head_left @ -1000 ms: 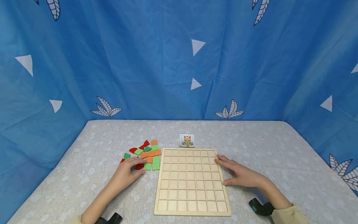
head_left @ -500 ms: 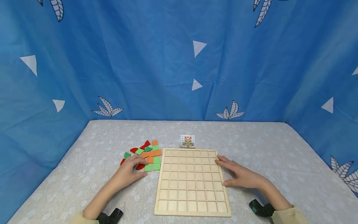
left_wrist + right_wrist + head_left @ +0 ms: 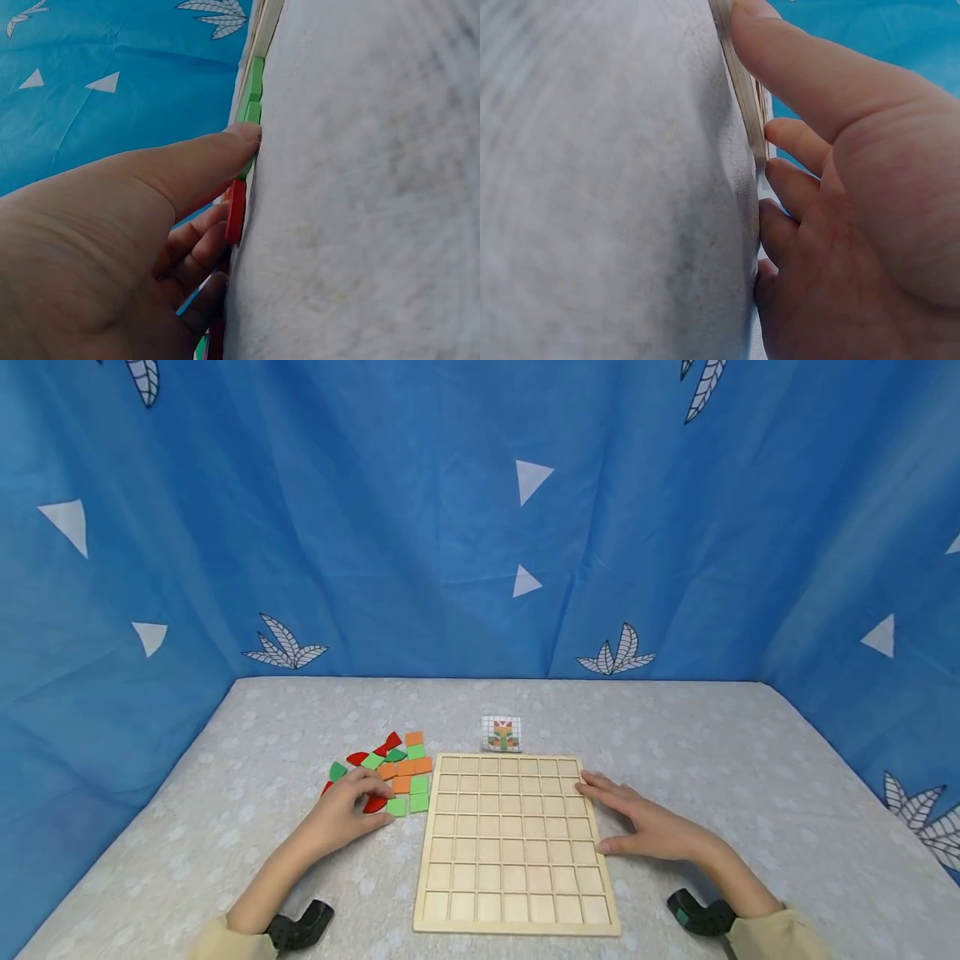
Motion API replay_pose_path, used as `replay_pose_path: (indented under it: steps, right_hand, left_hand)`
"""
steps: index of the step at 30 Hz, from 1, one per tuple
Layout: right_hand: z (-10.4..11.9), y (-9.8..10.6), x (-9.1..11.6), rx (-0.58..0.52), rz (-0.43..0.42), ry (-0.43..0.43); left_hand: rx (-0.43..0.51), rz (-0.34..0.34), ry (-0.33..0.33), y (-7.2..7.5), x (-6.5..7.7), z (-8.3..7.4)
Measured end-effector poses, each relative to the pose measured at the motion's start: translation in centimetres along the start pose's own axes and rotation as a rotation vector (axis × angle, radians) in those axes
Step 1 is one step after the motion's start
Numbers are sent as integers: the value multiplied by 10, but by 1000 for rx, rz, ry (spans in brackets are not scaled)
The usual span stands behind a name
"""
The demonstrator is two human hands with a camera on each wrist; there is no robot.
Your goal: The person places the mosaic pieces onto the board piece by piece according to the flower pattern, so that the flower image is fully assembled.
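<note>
My left hand [image 3: 341, 812] rests among flat coloured tiles left of the board, its fingers bent loosely over them. In the left wrist view its thumb lies against a light green tile [image 3: 253, 112], and a red rounded piece [image 3: 236, 212] sits between thumb and fingers without being gripped. Orange square tiles [image 3: 401, 785] and more green and red pieces lie just beyond. A wooden grid board [image 3: 513, 850] lies flat at the centre, its squares bare. My right hand [image 3: 648, 827] rests at the board's right edge, thumb and fingertips touching the rim [image 3: 744, 97].
A small card [image 3: 501, 734] with a coloured pattern on a grid lies behind the board. Pale patterned cloth [image 3: 675, 727] covers the table. A blue curtain [image 3: 420, 527] hangs at the back and sides. Each wrist wears a black device [image 3: 701, 913].
The left wrist has shifted slightly forward and right, its fingers staying over the same tiles. My right hand stays on the board's edge. The head view has moved a little.
</note>
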State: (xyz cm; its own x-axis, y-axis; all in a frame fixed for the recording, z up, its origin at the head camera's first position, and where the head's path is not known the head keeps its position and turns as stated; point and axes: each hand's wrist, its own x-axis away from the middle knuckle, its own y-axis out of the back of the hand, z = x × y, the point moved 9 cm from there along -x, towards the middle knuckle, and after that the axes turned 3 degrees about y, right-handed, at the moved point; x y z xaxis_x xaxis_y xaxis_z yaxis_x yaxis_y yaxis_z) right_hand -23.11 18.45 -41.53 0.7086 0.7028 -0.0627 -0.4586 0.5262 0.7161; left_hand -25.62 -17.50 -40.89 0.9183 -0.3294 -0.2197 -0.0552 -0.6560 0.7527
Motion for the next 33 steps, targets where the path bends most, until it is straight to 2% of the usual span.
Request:
replay_pose_path:
  steps: [14, 25, 33]
  right_hand:
    - [-3, -1, -1, 1, -1, -10]
    - [-4, -1, -1, -8, 4, -16]
    - [-6, -1, 0, -4, -2, -20]
  left_hand:
    - [-10, -70, -36, 5, 4, 2]
    - [6, -96, -28, 9, 5, 2]
    - [59, -101, -37, 12, 1, -8]
